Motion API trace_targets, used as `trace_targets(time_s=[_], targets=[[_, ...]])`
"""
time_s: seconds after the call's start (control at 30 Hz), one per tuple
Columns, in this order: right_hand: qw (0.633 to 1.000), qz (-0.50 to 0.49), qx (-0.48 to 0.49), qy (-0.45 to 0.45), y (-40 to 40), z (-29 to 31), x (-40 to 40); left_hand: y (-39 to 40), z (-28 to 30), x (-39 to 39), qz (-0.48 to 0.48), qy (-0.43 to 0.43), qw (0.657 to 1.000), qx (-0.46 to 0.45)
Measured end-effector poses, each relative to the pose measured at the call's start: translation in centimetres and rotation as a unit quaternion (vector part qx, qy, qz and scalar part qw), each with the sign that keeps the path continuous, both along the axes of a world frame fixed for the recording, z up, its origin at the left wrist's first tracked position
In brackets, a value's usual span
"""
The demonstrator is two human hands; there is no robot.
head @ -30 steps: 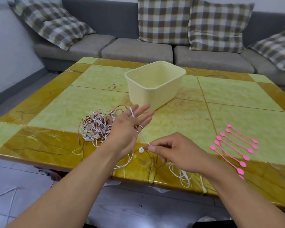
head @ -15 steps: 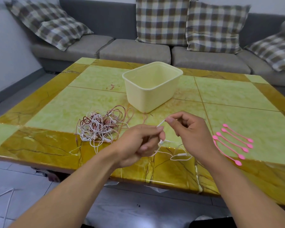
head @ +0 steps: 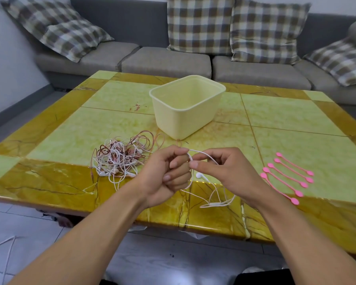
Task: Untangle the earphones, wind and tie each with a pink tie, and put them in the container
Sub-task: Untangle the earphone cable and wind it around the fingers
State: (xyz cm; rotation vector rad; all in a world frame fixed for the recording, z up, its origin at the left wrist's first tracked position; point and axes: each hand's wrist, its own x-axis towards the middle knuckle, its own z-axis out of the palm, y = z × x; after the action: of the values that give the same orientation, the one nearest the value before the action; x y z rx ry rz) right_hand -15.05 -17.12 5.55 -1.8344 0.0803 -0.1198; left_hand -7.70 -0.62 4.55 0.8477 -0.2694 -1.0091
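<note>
Grey sofa cushions back a green-and-amber worktop (head: 296,124) where the left hand (head: 164,171) fists around white earphone (head: 212,194) loops while the right hand (head: 220,169) pinches the cord, winding under way. Next likely a pink tie (head: 283,177), right of the container (head: 185,112); the tangle (head: 119,159) waits left of it.

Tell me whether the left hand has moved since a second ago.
Yes. The left hand, then open beside the tangle, has shifted right, away from it, and now grips the white cord by the right hand.
</note>
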Motion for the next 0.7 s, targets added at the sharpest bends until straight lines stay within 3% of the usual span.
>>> trace_targets(time_s=[0.4,0.5,0.7], targets=[[1.000,0.015,0.005,-0.008,0.8,-1.4,0.6,0.8,0.1,0.5,-0.164,-0.031,0.986,-0.012],[1.000,0.024,0.009,0.003,0.5,-1.2,0.5,0.6,0.6,0.4,-0.121,-0.024,0.992,-0.013],[0.999,0.014,0.005,0.048,0.7,-1.9,0.8,0.7,1.2,1.1,0.064,0.071,0.990,-0.105]])
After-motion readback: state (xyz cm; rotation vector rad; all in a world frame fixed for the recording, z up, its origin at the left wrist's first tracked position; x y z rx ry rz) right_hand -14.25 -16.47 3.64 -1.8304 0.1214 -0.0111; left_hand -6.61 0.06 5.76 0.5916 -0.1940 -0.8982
